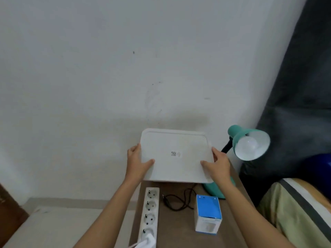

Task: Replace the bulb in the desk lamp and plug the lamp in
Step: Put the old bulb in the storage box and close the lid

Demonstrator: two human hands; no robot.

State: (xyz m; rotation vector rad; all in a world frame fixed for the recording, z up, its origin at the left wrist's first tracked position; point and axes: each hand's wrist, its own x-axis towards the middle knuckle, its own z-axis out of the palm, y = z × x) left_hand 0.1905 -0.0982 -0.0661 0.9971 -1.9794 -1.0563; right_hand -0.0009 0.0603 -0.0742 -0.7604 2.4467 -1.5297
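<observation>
A teal desk lamp (pixel 238 135) stands at the table's far right, its shade facing me with a white bulb (pixel 248 145) screwed in. Its black cord and plug (pixel 176 199) lie loose on the brown table. A blue and white bulb box (pixel 208 213) stands near the cord. A white power strip (pixel 149 210) lies along the table's left edge. A white tray (pixel 176 156) is held tilted above the table, underside toward me. My left hand (pixel 138 161) grips its left edge and my right hand (pixel 217 164) its right edge.
The brown table (pixel 179 228) is narrow and set against a white wall. A white plug (pixel 146 238) sits in the strip's nearest socket. A dark curtain (pixel 300 97) hangs on the right, with a striped cushion (pixel 295 212) below it.
</observation>
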